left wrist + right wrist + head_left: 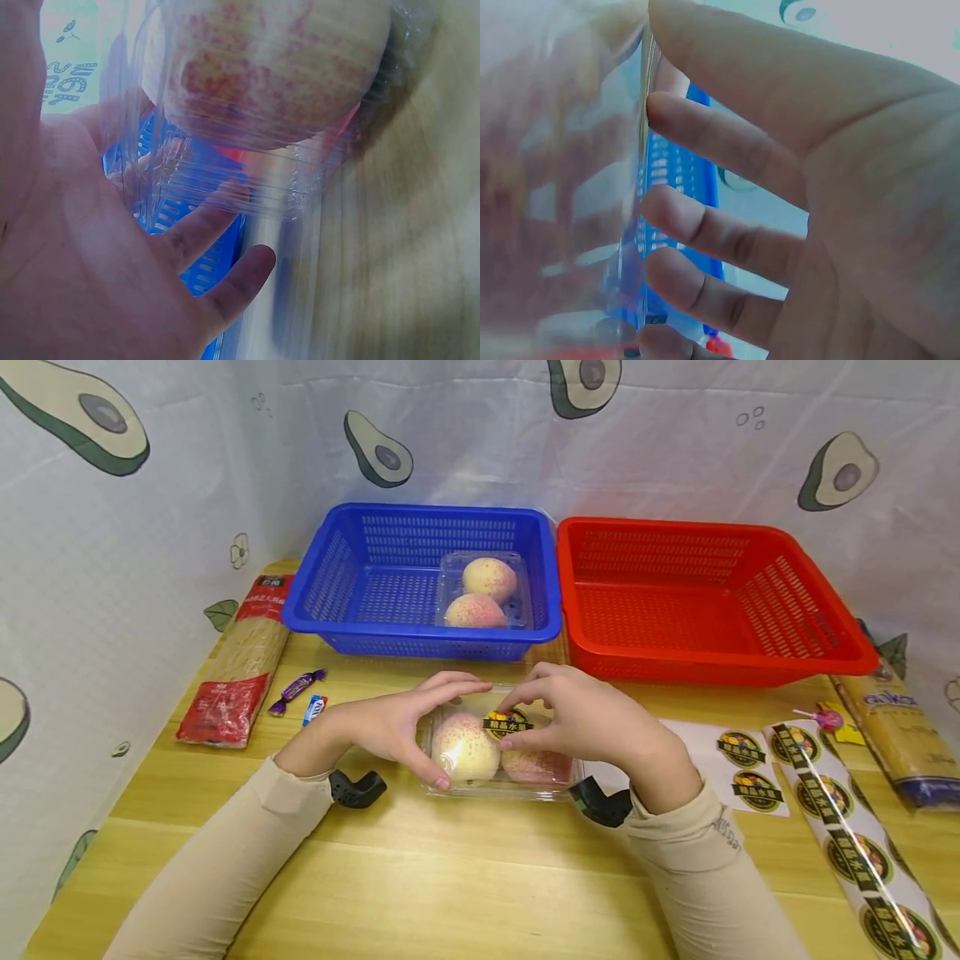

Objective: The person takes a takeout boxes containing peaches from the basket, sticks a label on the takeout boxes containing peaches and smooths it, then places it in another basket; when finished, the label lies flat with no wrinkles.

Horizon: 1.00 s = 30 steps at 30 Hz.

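Note:
A clear plastic fruit box [487, 791] with peaches [465, 753] inside lies on the table in front of the baskets. My left hand [401, 720] grips its left end, thumb at the front corner and fingers along the back. On the lid sits a round black-and-gold sticker [507, 724]. Thumb and fingertips of my right hand [588, 714] press at the sticker's edges. In the right wrist view the fingers [697, 127] reach fairly straight to the lid surface. One peach [277, 75] shows through the box wall in the left wrist view.
Behind stand a blue basket [423, 639] holding another box of peaches [489, 581] and a red basket [712, 660]. Noodle packs [238, 660] and wrapped candies [297, 692] lie left. Sticker sheets [847, 843], a lollipop [828, 719] and a pasta bag [903, 727] lie right.

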Each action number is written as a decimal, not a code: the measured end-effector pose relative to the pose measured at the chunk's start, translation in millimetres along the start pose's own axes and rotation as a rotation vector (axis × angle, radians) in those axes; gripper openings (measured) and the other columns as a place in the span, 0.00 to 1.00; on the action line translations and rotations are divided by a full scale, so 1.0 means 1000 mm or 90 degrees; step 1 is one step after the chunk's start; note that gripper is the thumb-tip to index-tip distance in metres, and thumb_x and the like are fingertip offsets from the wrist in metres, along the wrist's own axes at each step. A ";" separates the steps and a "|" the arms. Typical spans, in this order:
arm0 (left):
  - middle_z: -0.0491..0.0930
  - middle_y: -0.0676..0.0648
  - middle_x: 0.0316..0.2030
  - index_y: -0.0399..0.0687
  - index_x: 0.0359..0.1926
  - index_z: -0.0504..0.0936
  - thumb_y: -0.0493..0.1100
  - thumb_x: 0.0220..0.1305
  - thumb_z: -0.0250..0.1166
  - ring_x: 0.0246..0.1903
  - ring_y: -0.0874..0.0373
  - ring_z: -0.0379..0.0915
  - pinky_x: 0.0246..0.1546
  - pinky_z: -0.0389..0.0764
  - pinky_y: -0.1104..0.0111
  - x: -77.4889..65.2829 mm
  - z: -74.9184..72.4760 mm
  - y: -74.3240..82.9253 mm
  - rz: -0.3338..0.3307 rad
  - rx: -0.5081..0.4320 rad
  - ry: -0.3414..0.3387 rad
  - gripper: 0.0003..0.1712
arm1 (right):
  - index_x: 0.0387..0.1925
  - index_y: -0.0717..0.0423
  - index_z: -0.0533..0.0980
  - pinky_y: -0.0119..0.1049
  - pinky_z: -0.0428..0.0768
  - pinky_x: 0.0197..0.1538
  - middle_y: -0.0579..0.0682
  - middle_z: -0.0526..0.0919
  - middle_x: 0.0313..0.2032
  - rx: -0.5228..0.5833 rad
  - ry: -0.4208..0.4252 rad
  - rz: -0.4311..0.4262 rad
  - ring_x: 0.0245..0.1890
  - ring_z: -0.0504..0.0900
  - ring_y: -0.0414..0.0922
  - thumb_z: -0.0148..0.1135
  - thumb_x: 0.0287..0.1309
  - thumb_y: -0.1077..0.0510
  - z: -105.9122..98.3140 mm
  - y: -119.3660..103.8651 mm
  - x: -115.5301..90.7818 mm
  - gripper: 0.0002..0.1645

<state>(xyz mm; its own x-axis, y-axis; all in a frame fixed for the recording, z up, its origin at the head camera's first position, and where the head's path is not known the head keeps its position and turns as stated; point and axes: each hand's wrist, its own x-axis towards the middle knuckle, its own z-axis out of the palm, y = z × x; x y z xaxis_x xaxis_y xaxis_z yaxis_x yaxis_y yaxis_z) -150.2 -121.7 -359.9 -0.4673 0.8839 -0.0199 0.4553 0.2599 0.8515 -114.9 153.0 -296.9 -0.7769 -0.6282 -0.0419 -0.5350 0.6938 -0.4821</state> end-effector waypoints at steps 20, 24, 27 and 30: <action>0.44 0.49 0.76 0.54 0.80 0.50 0.48 0.48 0.83 0.71 0.48 0.51 0.66 0.65 0.53 0.001 0.001 -0.003 0.025 0.000 -0.002 0.66 | 0.57 0.49 0.82 0.49 0.77 0.51 0.52 0.79 0.50 0.026 -0.039 0.026 0.50 0.75 0.51 0.75 0.54 0.41 -0.013 0.008 -0.010 0.31; 0.40 0.45 0.76 0.54 0.80 0.49 0.48 0.46 0.84 0.72 0.46 0.50 0.68 0.62 0.51 -0.002 -0.002 -0.003 0.043 0.003 0.010 0.68 | 0.59 0.51 0.81 0.53 0.76 0.54 0.54 0.78 0.53 0.031 -0.036 0.030 0.54 0.74 0.53 0.76 0.54 0.41 -0.014 0.012 -0.011 0.34; 0.38 0.48 0.76 0.54 0.80 0.47 0.48 0.46 0.84 0.73 0.47 0.48 0.69 0.60 0.50 -0.005 -0.006 -0.003 0.046 -0.001 0.018 0.69 | 0.62 0.50 0.78 0.54 0.76 0.56 0.53 0.77 0.55 0.039 -0.047 0.044 0.55 0.74 0.53 0.75 0.54 0.40 -0.015 0.014 -0.011 0.37; 0.39 0.51 0.76 0.53 0.80 0.46 0.46 0.48 0.83 0.73 0.47 0.49 0.70 0.59 0.51 -0.009 -0.013 -0.004 0.040 -0.024 0.021 0.68 | 0.67 0.49 0.74 0.54 0.75 0.58 0.54 0.76 0.59 0.055 -0.067 0.054 0.57 0.74 0.52 0.75 0.54 0.39 -0.015 0.015 -0.011 0.41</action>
<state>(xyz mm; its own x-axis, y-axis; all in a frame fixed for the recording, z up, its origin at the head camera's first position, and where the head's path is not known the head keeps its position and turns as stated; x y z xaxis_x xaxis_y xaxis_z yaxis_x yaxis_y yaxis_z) -157.7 -135.3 -356.3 -0.4634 0.8846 0.0516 0.4559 0.1881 0.8699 -119.3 176.4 -290.4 -0.7761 -0.6059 -0.1751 -0.4352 0.7155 -0.5465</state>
